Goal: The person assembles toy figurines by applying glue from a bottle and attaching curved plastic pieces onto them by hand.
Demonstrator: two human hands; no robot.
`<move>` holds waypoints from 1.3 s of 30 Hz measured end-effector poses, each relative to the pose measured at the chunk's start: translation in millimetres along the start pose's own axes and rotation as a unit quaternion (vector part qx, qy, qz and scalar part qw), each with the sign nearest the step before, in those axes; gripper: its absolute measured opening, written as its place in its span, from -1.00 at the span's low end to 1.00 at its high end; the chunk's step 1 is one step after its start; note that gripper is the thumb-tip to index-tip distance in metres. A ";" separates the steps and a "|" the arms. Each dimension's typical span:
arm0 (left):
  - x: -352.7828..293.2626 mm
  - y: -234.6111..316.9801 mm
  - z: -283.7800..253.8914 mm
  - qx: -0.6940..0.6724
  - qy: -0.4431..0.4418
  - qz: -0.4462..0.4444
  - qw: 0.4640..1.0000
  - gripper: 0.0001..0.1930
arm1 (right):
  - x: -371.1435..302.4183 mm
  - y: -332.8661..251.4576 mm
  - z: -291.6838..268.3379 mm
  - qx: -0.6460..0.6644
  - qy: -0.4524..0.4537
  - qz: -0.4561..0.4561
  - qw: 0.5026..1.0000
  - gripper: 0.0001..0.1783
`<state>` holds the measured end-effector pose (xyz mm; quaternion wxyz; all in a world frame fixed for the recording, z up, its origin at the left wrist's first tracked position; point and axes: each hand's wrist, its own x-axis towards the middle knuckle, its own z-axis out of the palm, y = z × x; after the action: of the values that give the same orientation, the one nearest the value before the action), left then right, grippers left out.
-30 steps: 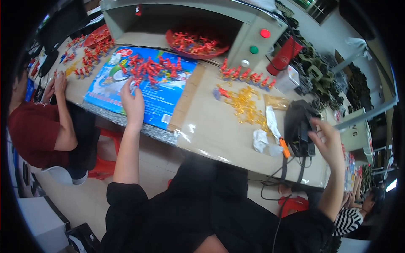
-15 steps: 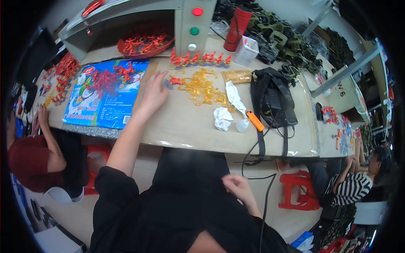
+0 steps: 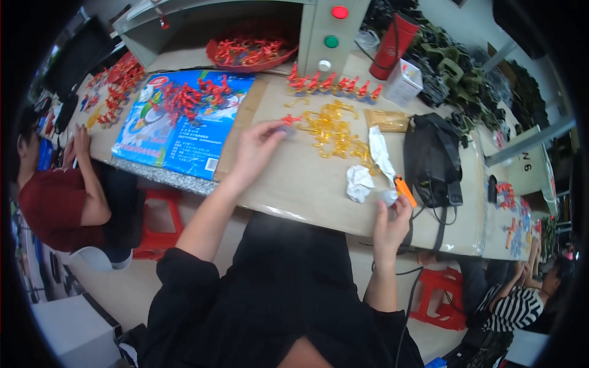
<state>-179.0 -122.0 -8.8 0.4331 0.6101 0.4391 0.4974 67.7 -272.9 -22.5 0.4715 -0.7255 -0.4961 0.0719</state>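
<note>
My left hand (image 3: 261,153) pinches a small red figurine (image 3: 289,120) with a purplish base, just left of a pile of yellow translucent plastic pieces (image 3: 334,132). Over the table's front edge, my right hand (image 3: 392,228) has thumb and fingertips closed around a small whitish cone-shaped container (image 3: 389,197). Beside that container are an orange-handled tool (image 3: 405,191), a crumpled white tissue (image 3: 359,183) and a longer strip of white tissue (image 3: 381,153). Behind the yellow pieces stands a row of red figurines (image 3: 331,84) on bluish bases.
Red figurines (image 3: 187,99) lie on a blue printed sheet (image 3: 190,144) at left. A red basket (image 3: 245,64) of figurines sits under the shelf. To the right are a black bag (image 3: 432,153) with cables, a white box (image 3: 403,83) and a red flask (image 3: 394,49). Co-workers sit on both sides.
My right hand has risen from my lap to the whitish container and closed on it. My left hand now pinches the red figurine that lay by the yellow pile. The view has shifted.
</note>
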 end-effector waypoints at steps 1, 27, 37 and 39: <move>-8.0 1.2 2.2 0.004 0.005 -0.004 1.000 -0.79 | 0.3 -2.0 0.2 -0.017 -0.005 -0.014 1.000 -0.55; -67.4 2.3 21.7 -0.189 -0.086 0.034 0.978 -0.82 | 22.3 -38.5 55.3 0.687 -0.173 0.204 0.675 -0.69; -69.5 0.7 24.1 -0.249 -0.027 -0.014 0.968 -0.64 | 19.2 -59.5 53.9 0.703 -0.202 0.214 0.647 -0.70; -70.1 4.7 24.9 -0.262 -0.025 -0.018 0.964 -0.63 | 18.0 -63.2 56.7 0.695 -0.212 0.212 0.654 -0.70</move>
<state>-162.4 -193.1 -23.4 0.5980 0.4794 0.2932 0.5714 3.0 -220.0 0.9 0.6920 -0.2369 -0.2209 0.6452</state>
